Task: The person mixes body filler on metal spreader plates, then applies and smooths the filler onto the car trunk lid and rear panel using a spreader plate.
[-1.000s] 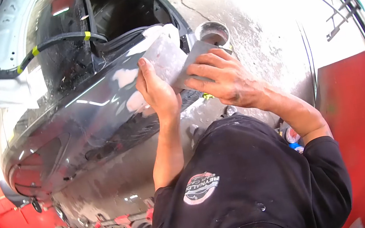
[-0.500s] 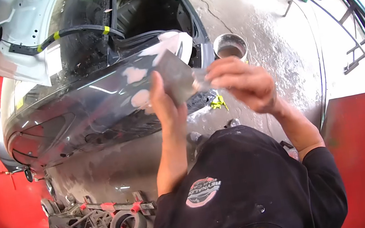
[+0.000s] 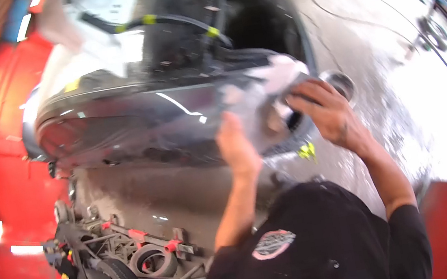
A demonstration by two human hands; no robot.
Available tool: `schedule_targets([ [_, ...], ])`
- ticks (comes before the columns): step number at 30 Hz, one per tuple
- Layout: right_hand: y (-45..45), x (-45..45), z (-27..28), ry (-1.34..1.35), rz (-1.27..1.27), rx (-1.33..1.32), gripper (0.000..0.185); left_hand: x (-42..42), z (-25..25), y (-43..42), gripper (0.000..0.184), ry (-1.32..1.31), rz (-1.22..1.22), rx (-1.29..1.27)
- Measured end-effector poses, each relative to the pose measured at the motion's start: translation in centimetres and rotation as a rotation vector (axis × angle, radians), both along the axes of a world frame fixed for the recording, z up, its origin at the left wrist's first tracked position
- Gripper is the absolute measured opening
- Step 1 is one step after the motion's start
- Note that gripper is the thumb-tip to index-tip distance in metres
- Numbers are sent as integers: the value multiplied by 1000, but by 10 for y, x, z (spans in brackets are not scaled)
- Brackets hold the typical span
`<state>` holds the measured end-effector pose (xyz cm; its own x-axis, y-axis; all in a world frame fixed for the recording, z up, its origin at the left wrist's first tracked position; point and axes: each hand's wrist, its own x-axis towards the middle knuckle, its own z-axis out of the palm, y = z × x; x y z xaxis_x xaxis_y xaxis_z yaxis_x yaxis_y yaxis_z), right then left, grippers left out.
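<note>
My left hand (image 3: 239, 147) is closed at the near-left edge of a flat grey sheet (image 3: 262, 124), its thumb pointing up. Motion smears the sheet, and its outline merges with the car behind. At the sheet's right end, my right hand (image 3: 324, 109) has its fingers curled together over a small pale and dark piece (image 3: 281, 116) too blurred to name. Beyond both hands is a dark grey car body (image 3: 138, 118) with pale pinkish patches (image 3: 283, 71) on its panel. A round bucket (image 3: 343, 85) shows partly behind my right hand.
Yellow-green scraps (image 3: 307, 152) lie on the wet concrete floor (image 3: 394, 106). A frame with tyres (image 3: 152, 262) stands at lower left. Cables (image 3: 356, 19) run across the floor at upper right. A black trim strip with yellow tape (image 3: 175, 18) lies across the car.
The view has shifted, so the car and bucket appear farther right and lower. Both hands remain at the sheet; my right hand's fingers now curl downward at its right end.
</note>
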<state>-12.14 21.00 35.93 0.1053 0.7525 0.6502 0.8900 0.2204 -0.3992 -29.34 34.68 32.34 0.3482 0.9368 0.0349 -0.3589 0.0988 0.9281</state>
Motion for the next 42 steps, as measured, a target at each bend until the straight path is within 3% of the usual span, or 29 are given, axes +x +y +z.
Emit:
schedule_targets([
  [1, 13, -8, 12, -77, 46, 14, 44, 1, -16, 7, 33, 68, 78, 65],
  [3, 39, -28, 11, -269, 67, 2, 40, 3, -9, 15, 38, 123, -14, 222],
  [5, 48, -34, 13, -257, 99, -54, 45, 13, 3, 23, 42, -139, -6, 70],
  [11, 81, -37, 6, -312, 158, -82, 49, -8, -6, 77, 38, -176, 177, 89],
  [14, 103, -22, -1, -93, 234, -118, 48, -16, 48, 95, 44, -408, 296, 144],
  [15, 111, -15, -2, 0, 271, -115, 49, -27, 36, 112, 42, -347, 219, 253],
  [19, 138, -16, 24, 70, 492, 141, 54, -19, 14, 127, 41, -331, -6, -223],
  [20, 142, -14, 23, -49, 536, 102, 52, -16, 11, 122, 41, -359, -35, -349],
  [23, 163, -10, 7, -124, 515, 122, 55, -13, 10, 114, 41, -438, -91, -360],
  [27, 171, 19, 18, -102, 542, 140, 58, -3, 28, 101, 41, -422, 87, -307],
  [32, 198, 79, 10, -316, 499, 151, 53, 17, 69, 84, 41, -393, 445, 57],
  [35, 200, 84, 46, -195, 481, 258, 46, 26, 57, 84, 45, -241, 553, 197],
  [36, 203, 84, 49, -248, 510, 285, 45, 30, 42, 86, 50, -302, 452, 214],
  [40, 205, 72, 35, -350, 684, 192, 48, 66, 26, 75, 46, -42, 674, 273],
  [42, 201, 71, 26, -330, 734, 165, 46, 70, 39, 72, 46, -94, 726, 245],
])
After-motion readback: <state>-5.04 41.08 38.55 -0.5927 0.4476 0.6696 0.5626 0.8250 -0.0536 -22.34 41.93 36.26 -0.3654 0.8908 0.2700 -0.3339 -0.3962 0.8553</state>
